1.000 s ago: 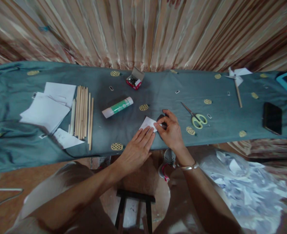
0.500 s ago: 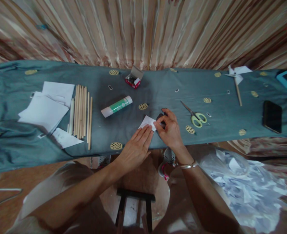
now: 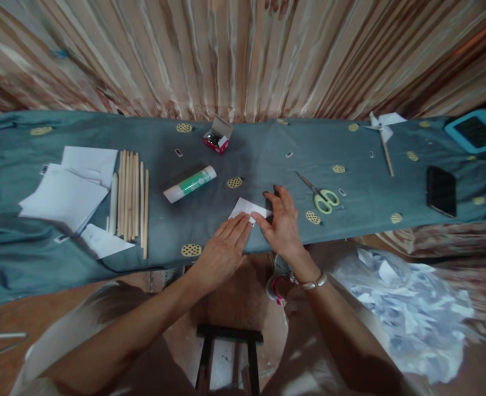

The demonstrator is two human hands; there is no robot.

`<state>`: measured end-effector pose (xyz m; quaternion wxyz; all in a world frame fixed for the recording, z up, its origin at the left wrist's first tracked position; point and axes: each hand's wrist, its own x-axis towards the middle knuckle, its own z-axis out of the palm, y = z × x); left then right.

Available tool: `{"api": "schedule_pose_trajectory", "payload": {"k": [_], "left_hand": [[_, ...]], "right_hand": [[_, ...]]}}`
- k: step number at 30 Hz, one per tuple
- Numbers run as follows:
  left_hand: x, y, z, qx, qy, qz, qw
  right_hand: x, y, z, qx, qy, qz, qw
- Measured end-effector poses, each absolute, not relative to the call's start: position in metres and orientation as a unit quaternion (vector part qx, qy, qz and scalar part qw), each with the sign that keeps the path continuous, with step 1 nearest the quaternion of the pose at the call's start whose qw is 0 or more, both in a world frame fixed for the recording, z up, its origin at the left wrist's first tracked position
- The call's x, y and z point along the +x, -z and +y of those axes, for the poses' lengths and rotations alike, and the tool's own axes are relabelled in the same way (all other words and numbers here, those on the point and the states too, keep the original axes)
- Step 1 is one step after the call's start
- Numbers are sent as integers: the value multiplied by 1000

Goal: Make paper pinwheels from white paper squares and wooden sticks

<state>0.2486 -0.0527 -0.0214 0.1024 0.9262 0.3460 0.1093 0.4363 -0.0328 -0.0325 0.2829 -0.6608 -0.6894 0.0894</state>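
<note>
Here is the paper [image 3: 242, 205], a small white folded piece lying flat on the cloth [image 3: 263, 165] near its front edge, right between the two hands; the left hand [image 3: 223, 251] lies flat across its lower left side, fingers together and outstretched, pressing down, gripping nothing; the right hand [image 3: 283, 224] comes in from the other side, thumb down on the paper close by the left fingertips, its other fingers raised and spread beyond; whether that hand pinches any of the sheet I cannot tell, as the fingers screen the edge.

Over to the left, the glue stick [image 3: 190, 184] lies aslant; beyond it stand-by sticks [image 3: 128, 198] lie in a row beside loose sheets [image 3: 64, 195]; behind the paper sits a red box [image 3: 216, 144], flap up, small dark pieces inside; on the right, scissors [image 3: 326, 201] lie near the right hand, blades slightly apart at most; farther along come a pinwheel [image 3: 385, 144], a phone [image 3: 441, 191] and a blue-framed tablet [image 3: 453, 130].
</note>
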Motion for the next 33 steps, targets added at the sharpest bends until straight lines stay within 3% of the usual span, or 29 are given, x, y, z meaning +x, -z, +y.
{"api": "schedule_pose_trajectory", "payload": {"k": [20,28,33], "left_hand": [[192,6,-56,921,-161,354,20],[197,3,-48,920,-159,358,17],[200,2,-38,906,-191,377,32]], "right_hand": [[463,38,-30,-656,-98,-666,342],[449,20,-27,-610,-204,-703,304],[439,16,-26,-596,-265,-663,367]]}}
